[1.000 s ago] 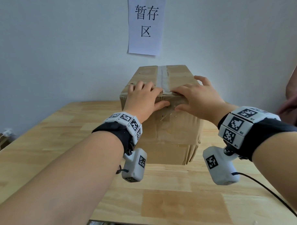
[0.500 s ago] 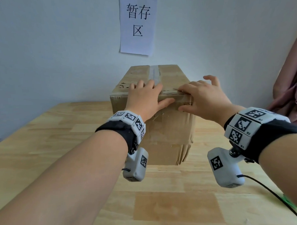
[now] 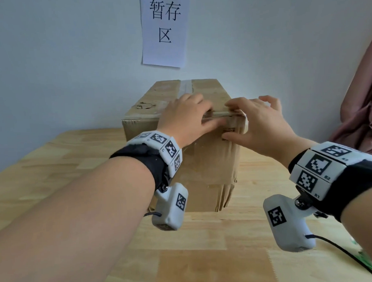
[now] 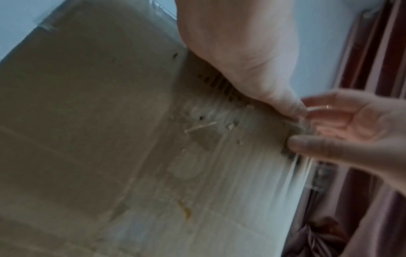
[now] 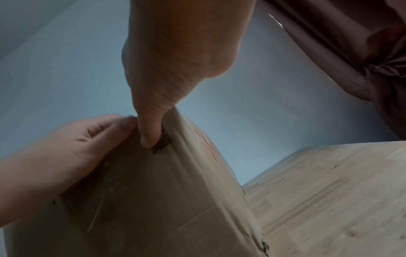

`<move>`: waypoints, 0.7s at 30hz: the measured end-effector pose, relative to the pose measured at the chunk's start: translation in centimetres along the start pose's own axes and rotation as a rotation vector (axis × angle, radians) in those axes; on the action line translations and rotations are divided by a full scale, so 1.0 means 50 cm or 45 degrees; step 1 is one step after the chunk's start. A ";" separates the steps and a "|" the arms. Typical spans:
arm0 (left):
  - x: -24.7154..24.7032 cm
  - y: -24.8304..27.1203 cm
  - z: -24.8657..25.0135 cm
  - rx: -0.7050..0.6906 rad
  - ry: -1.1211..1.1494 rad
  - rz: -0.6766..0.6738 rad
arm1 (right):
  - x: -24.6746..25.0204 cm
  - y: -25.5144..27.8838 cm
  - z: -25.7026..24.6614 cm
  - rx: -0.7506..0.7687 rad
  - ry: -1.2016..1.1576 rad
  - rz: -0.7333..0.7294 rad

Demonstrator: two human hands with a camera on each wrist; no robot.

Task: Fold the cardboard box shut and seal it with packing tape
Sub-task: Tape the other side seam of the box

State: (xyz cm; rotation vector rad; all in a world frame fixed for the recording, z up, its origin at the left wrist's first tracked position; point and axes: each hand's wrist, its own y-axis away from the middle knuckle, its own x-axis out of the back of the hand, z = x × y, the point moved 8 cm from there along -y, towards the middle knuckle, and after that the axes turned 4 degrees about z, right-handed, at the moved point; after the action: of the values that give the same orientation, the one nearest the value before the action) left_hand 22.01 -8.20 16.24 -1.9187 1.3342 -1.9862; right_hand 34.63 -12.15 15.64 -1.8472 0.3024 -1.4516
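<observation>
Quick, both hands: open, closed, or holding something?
Left hand: open, fingers flat on the cardboard box top, thumb on its front.
Right hand: open, fingers pressing the box's top edge.

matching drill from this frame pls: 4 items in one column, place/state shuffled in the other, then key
Items
1. cardboard box
2. left hand
3. paper sign
4. right hand

Places/states
A. stuck on the wall above the box
B. stands on the wooden table, flaps shut, tape strip along the top seam
C. over the near top edge, toward the box's right corner, thumb on the front face
D. fingers flat on the box top, left of the other hand

Pairs: 1-B, 2-D, 3-A, 4-C
</observation>
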 end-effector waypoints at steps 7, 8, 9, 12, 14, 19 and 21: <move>-0.009 0.006 0.014 -0.008 -0.147 -0.013 | -0.003 0.033 0.049 -0.229 -0.151 -0.038; -0.008 0.007 0.016 -0.004 -0.152 -0.021 | -0.002 0.039 0.056 -0.281 -0.202 -0.044; -0.005 0.009 0.018 0.001 -0.151 -0.025 | 0.002 0.044 0.061 -0.327 -0.235 -0.047; 0.002 0.011 0.022 0.065 -0.090 -0.053 | 0.005 0.058 0.064 -0.391 -0.211 -0.066; 0.006 0.007 0.022 0.134 -0.044 -0.102 | 0.014 0.064 0.061 -0.408 -0.184 -0.047; -0.004 -0.017 0.045 0.142 0.066 -0.227 | 0.020 0.070 0.057 -0.503 -0.178 -0.049; -0.013 -0.020 0.054 0.112 0.069 -0.246 | 0.019 0.068 0.053 -0.518 -0.187 -0.043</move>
State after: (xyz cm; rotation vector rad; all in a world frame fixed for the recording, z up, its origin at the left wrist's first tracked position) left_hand 24.94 -8.61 15.93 -2.0359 1.0889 -2.1587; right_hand 38.23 -14.00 13.85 -2.2789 0.5263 -1.3384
